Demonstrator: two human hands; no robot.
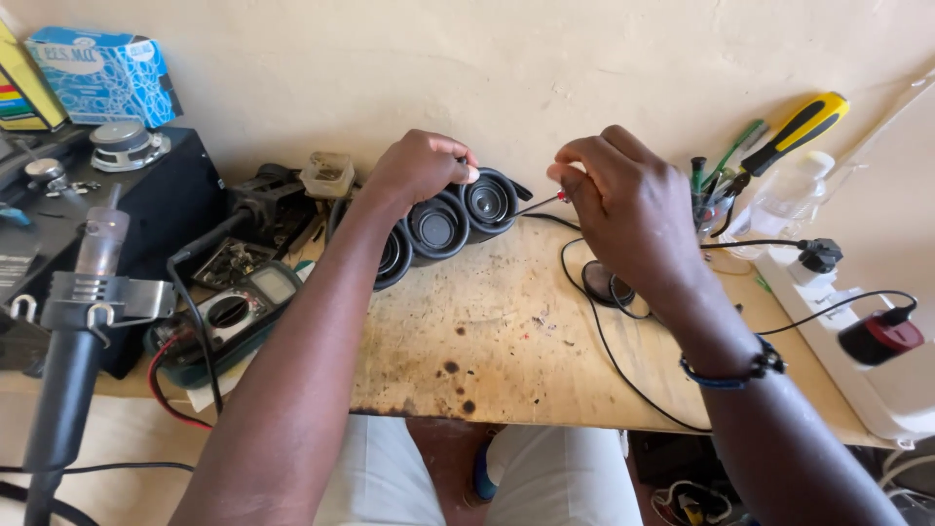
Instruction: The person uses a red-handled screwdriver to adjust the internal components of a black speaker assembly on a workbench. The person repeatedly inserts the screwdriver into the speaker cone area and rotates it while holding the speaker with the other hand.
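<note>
Gripping the row of black speaker cones [438, 224] from above, my left hand [419, 168] has its fingers curled over the rightmost cone [490, 200], thumb and fingertips closed on its rim. I count three round cones in a curved line, each a dark ring with a glossy dome in the middle; the row leans against the cream wall [545, 68] just beyond my knuckles. My right hand [623, 200] is pinched shut on a thin red-tipped wire [545, 203], whose bare end points at the rightmost cone, close to it; I cannot tell whether it touches. A black cable [599, 331] loops from beneath my right wrist toward the near table edge.

Below both hands the stained wooden tabletop [487, 341] lies open up to its near edge. Left of my left forearm a multimeter [234, 312] and a soldering stand [78, 321] crowd the space. Right of my right hand stand a tool cup with a yellow-handled screwdriver [799, 127], and a white power strip [877, 380] along the table's right edge.
</note>
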